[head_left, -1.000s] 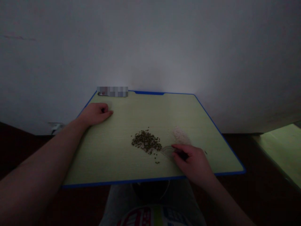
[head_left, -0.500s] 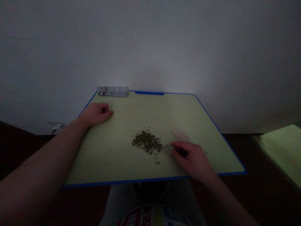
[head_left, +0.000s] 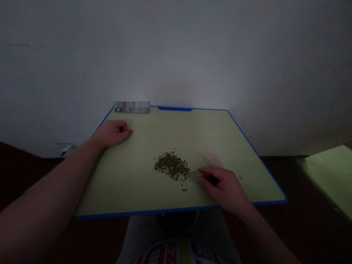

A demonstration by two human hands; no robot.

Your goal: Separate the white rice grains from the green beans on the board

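My right hand rests at the near right of a pale green board, with its fingers curled around the edge of a small clear plastic dish. Something dark shows under the fingers, too dim to name. Just left of the dish lies a loose heap of small green beans, with a few strays below it. Above my right hand is a faint patch of white grains, possibly rice. My left hand lies curled on the board's far left, touching nothing else.
The board has a blue edge and sits on my lap, above grey trousers. A dark speck lies right of my hand. A pixelated patch covers the far edge. A white wall stands behind.
My right hand has shifted slightly left over the clear dish. My left hand and the bean heap have not visibly moved.
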